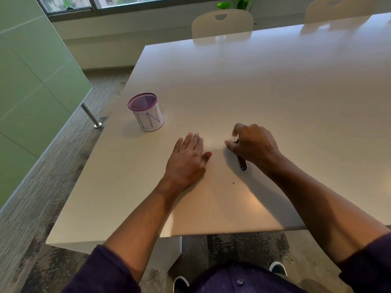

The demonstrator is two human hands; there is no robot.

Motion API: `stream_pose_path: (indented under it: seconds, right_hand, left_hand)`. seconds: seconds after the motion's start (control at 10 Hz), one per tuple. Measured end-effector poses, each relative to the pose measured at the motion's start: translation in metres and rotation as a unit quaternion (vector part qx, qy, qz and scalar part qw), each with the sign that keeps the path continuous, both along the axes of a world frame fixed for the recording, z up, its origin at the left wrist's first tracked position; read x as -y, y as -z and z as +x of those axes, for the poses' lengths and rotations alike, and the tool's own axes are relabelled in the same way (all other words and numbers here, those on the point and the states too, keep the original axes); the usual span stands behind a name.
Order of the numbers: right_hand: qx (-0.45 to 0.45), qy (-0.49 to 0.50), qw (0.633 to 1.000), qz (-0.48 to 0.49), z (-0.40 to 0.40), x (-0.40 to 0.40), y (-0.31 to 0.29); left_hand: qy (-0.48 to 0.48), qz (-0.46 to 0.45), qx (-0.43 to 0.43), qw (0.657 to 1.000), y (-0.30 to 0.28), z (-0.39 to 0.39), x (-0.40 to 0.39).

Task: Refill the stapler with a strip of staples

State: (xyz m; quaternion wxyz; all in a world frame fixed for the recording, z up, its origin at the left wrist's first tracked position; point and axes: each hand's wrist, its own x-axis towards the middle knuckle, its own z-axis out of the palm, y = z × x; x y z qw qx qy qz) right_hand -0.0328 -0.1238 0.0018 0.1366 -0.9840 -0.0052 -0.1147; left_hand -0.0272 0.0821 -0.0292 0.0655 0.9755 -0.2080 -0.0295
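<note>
A small dark stapler (241,162) lies on the white table (275,92), its rear end pointing toward me. My right hand (254,144) covers its front half, with fingers curled around it; a bit of metal shows between thumb and forefinger. Most of the stapler is hidden under that hand. My left hand (188,159) rests flat on the table to the left of the stapler, fingers together and holding nothing. No loose strip of staples is visible.
A purple mesh pen cup (146,112) with a white paper label stands at the left of the table. Two white chairs (222,23) sit at the far edge. A tiny dark speck (233,183) lies near the stapler.
</note>
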Motion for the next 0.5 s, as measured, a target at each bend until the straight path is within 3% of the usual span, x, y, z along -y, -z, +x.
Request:
stream_pose_path:
  seconds: [0.4,0.5]
  right_hand:
    - [-0.015,0.026,0.999,-0.040,0.006,0.007,0.010]
    - [-0.011,0.082,0.992,-0.090,0.006,0.006,0.009]
  left_hand:
    - [-0.035,-0.019,-0.043,0.998,-0.004,0.016,0.013]
    - [-0.045,-0.051,-0.059,0.996,-0.019,0.024,0.013]
